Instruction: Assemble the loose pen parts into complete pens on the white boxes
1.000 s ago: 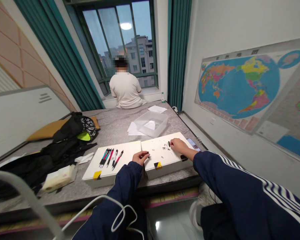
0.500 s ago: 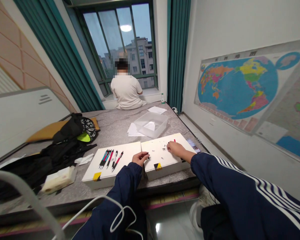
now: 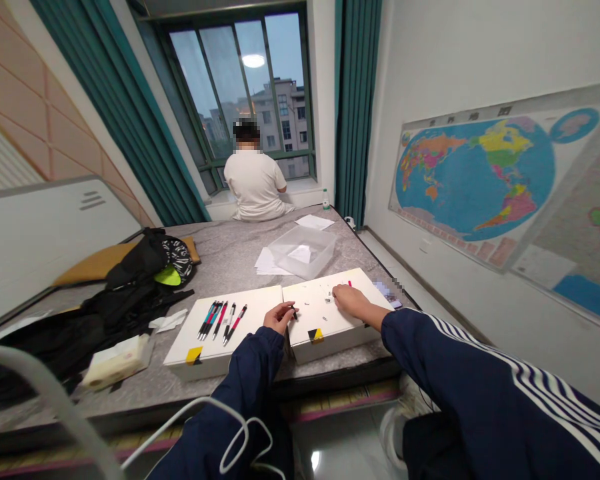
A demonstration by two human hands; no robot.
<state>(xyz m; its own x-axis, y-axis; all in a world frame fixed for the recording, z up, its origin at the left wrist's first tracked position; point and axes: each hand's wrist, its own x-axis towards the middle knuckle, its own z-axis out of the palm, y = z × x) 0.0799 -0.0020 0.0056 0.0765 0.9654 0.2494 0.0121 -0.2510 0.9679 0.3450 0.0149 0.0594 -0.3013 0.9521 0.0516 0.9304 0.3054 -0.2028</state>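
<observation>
My left hand [image 3: 279, 317] is closed on a small black pen part [image 3: 294, 312] over the left edge of the right white box [image 3: 305, 337]. My right hand [image 3: 349, 301] reaches down to the same box, fingers curled together among small metallic pen parts [image 3: 327, 299]; what its fingertips hold, if anything, is hidden. A red piece [image 3: 350, 283] shows just beyond that hand. Several click pens [image 3: 220, 319] with black, teal, red and white barrels lie in a row on the left white box [image 3: 190, 327].
Behind the boxes sit a clear plastic bin [image 3: 310, 263] and papers [image 3: 267, 261]. A tissue pack [image 3: 117, 363] and black bag [image 3: 40, 340] lie left; a phone [image 3: 387, 293] lies right. One person [image 3: 255, 183] sits by the window. A white cable [image 3: 220, 402] crosses my left sleeve.
My right hand has shifted slightly left among the small parts. The black part in my left hand has tilted and shows more below the fingertips. The pens have stayed put.
</observation>
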